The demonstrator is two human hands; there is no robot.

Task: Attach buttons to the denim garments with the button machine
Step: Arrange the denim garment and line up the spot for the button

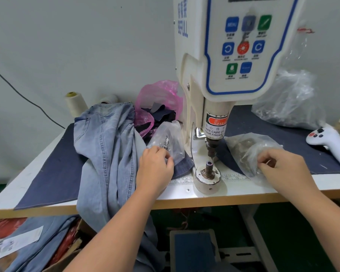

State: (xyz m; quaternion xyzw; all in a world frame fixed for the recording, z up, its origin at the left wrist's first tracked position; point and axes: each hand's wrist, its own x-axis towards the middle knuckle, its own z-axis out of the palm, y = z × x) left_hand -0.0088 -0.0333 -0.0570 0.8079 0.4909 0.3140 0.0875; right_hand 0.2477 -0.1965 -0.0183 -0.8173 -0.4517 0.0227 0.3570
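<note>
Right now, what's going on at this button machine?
A person sits at the white button machine, each hand in a bag. The left hand pinches the small clear plastic bag of silvery buttons beside the light-blue denim jeans, which are draped over the table edge. The right hand grips the other clear plastic bag of brownish metal parts. The machine's lower die post is bare, with no fabric on it, so no button has been set yet.
</note>
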